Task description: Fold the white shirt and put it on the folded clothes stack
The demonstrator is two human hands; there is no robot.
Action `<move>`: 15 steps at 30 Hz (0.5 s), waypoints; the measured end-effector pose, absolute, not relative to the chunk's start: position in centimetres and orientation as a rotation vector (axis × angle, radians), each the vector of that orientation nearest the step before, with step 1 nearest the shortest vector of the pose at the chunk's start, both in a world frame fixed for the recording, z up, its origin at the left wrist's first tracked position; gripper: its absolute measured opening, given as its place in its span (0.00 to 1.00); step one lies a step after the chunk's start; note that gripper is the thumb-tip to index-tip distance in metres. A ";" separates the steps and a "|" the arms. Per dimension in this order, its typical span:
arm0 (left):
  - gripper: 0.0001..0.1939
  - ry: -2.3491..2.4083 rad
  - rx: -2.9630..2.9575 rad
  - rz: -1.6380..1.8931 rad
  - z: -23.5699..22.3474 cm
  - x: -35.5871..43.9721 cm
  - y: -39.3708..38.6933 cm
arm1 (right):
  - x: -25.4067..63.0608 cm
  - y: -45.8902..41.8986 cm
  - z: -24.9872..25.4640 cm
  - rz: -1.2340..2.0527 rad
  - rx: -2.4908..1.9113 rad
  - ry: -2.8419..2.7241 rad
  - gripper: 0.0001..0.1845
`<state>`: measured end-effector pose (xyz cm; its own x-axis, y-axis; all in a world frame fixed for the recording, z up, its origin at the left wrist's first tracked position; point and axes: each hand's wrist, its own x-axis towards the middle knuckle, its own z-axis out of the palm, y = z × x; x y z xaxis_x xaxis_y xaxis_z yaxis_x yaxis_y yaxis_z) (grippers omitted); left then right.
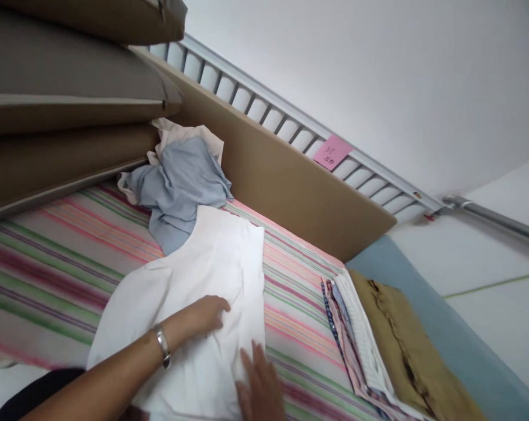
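A white garment lies spread over a striped sheet, its right edge folded into a fairly straight line. My left hand, with a silver bracelet at the wrist, rests on the middle of it, fingers curled and pinching the cloth. At the garment's lower right edge is my right hand, slightly blurred, its fingers stretched out against the fabric. Beyond the garment's top left side sits a crumpled light blue cloth, touching it, with a cream cloth behind.
Folded clothes form a stack at the right, a mustard garment uppermost. Large brown and grey padded pieces are piled at the left. A tan board stands along a white slatted rail bearing a pink note. The striped sheet lies beneath.
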<state>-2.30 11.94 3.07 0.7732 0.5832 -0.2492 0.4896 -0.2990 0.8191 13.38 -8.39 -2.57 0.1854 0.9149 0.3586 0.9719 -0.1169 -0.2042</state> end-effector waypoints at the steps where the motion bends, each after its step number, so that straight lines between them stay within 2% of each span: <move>1: 0.24 0.825 1.977 0.103 3.1 -2.3 12.0 | 12.7 -9.2 -3.6 -0.282 -2.072 -1.820 0.22; 6: 0.21 0.872 2.012 0.170 3.1 -2.2 11.7 | 12.2 -9.7 -4.5 -0.568 -2.078 -1.860 0.27; 11: 0.22 0.916 2.078 0.217 3.7 -2.8 11.4 | 11.9 -8.6 -6.1 -0.695 -1.941 -1.969 0.35; 15: 0.22 1.119 2.173 0.442 5.3 -5.6 12.6 | 12.1 -8.1 -9.0 -0.786 -1.895 -1.943 0.39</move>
<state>-5.61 12.64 5.30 0.5796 0.8149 0.0031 0.5976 -0.4276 0.6783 12.10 -8.06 -8.99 -0.0729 0.8130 0.5776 0.9860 -0.0283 0.1643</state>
